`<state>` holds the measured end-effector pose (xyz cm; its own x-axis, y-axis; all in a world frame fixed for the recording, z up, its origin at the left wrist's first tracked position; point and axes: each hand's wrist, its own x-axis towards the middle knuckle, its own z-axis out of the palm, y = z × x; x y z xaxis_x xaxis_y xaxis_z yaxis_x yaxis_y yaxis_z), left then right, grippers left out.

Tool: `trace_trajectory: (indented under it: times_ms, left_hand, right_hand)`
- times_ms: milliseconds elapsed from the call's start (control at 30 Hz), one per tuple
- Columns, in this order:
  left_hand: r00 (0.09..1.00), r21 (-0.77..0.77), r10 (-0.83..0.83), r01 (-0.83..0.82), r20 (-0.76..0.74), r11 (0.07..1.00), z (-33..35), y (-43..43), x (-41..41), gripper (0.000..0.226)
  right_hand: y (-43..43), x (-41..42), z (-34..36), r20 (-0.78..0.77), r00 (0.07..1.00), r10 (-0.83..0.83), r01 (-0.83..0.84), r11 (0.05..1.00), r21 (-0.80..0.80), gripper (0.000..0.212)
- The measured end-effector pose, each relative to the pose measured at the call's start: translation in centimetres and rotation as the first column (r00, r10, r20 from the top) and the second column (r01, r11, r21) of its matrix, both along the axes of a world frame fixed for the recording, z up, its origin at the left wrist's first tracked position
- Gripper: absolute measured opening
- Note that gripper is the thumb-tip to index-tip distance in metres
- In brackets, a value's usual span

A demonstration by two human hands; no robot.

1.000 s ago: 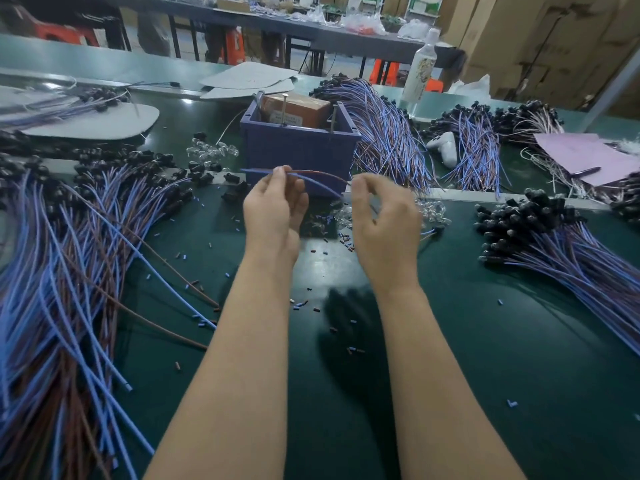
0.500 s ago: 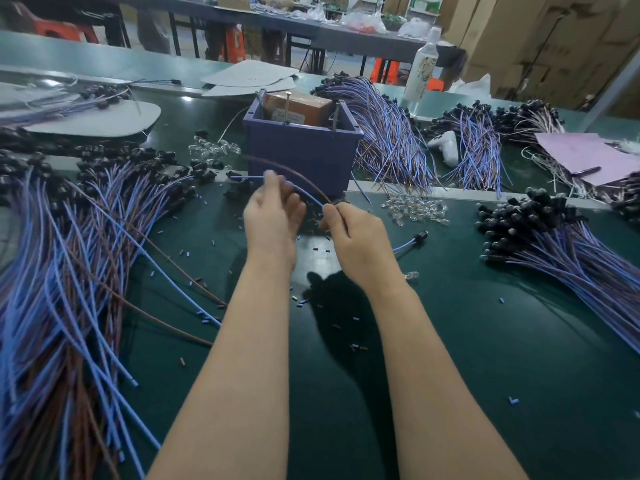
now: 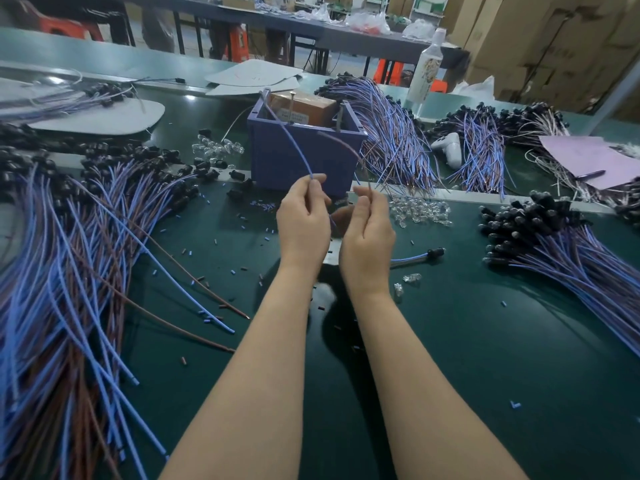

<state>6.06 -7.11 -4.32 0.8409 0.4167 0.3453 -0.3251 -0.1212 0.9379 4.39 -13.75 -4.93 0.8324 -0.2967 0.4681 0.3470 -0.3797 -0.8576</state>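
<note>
Both hands are raised over the green table (image 3: 450, 341), close together in front of a purple crate (image 3: 304, 157). My left hand (image 3: 303, 223) pinches a blue wire (image 3: 291, 140) that arcs up and away toward the crate's rim. My right hand (image 3: 367, 233) pinches a brown wire (image 3: 346, 148) that curves up beside the blue one. Whether the two wires join below the hands is hidden by the palms.
A big pile of blue and brown wires (image 3: 62, 271) with black caps covers the left side. More bundles (image 3: 561, 247) lie right and behind the crate. Clear LED caps (image 3: 419, 211), a finished lead (image 3: 419, 256), a bottle (image 3: 426, 64) and a purple sheet (image 3: 595, 157) sit around.
The wires lay sideways between my hands before. Both hands have since come together and turned the blue and brown wire ends upward. A finished lead now lies on the table at the right.
</note>
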Motion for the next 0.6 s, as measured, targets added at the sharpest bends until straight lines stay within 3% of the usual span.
trace_trajectory:
  times_ms: [100,200,400,600]
  left_hand:
    - [0.998,0.084,0.031,-0.036,0.059,0.996,0.1,-0.4,-0.3,0.023]
    - [0.999,0.075,0.043,-0.044,0.015,0.996,-0.3,-0.3,-0.2,0.023]
    - [0.99,0.143,-0.027,0.047,-0.139,0.989,-0.8,-0.1,0.2,0.024]
    - [0.984,0.165,-0.005,0.035,-0.179,0.986,-1.0,0.1,0.3,0.026]
  right_hand:
    - [-0.1,0.1,0.1,0.054,0.996,-0.069,0.064,0.993,0.095,0.018]
    - [-0.3,0.1,0.2,0.016,0.996,-0.089,0.084,0.978,0.193,0.022]
    - [-0.2,0.3,-0.2,-0.184,0.983,-0.012,0.01,1.0,-0.016,0.023]
    - [-0.3,0.1,-0.2,-0.251,0.968,-0.027,-0.008,0.991,-0.136,0.028]
